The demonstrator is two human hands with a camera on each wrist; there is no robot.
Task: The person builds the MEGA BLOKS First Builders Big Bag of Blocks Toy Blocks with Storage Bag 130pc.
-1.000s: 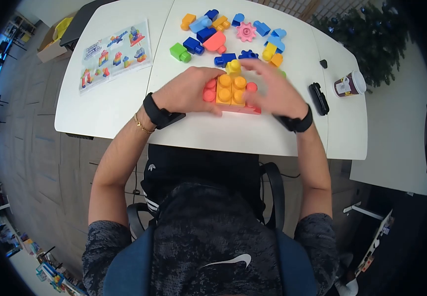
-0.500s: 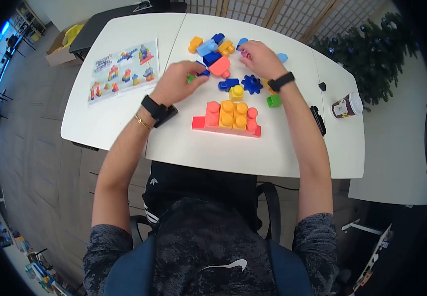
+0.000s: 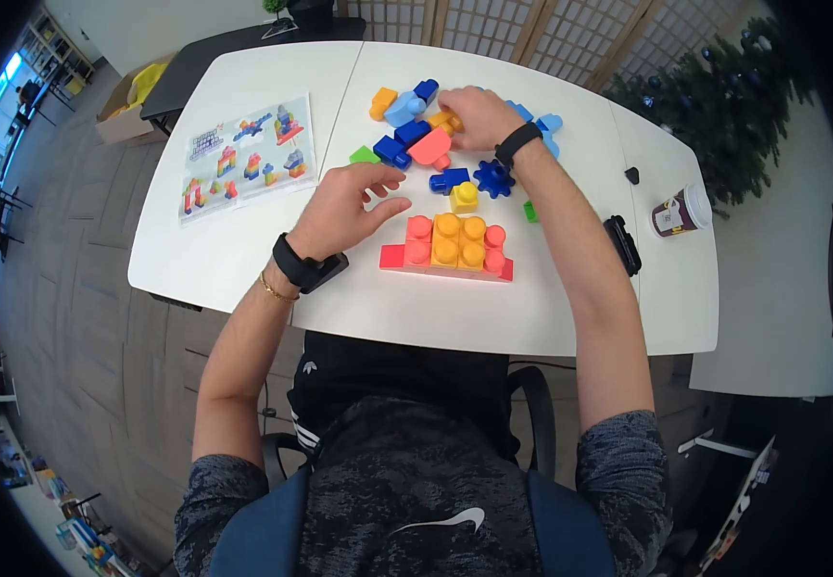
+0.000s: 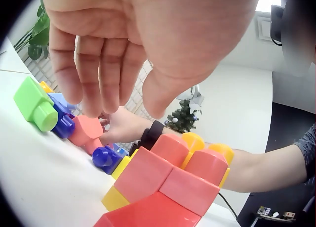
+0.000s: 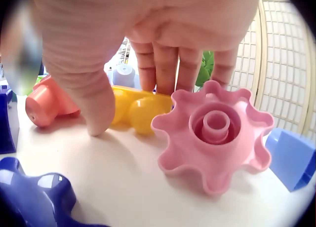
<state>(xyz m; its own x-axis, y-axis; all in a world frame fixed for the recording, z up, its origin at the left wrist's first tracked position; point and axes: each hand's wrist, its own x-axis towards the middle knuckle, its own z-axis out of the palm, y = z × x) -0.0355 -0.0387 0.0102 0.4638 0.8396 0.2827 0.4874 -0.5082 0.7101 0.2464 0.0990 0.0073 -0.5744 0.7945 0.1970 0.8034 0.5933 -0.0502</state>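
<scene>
My right hand [image 3: 482, 117] reaches over the far pieces, its thumb and fairly straight fingers on either side of an orange brick [image 5: 143, 113]. Beside that brick leans a pink gear [image 5: 247, 133], which the hand covers in the head view. My left hand [image 3: 344, 207] hovers with loosely bent fingers and an empty palm, near a green brick [image 4: 34, 101] and a dark blue brick [image 3: 392, 152]. In front of me stands a built row of red and orange bricks [image 3: 455, 242], untouched. A yellow brick [image 3: 465, 198] sits just behind it.
A dark blue gear [image 3: 493, 179], a salmon rounded block [image 3: 430, 147] and several blue bricks lie around the right hand. On the left is a printed picture sheet [image 3: 248, 159]. A black case [image 3: 622, 245] and a paper cup [image 3: 681, 212] stand at the right.
Both hands have left the built row. The right hand went out to the pink gear, then shifted left to the orange brick. The left hand reached the blue brick, then drew back empty.
</scene>
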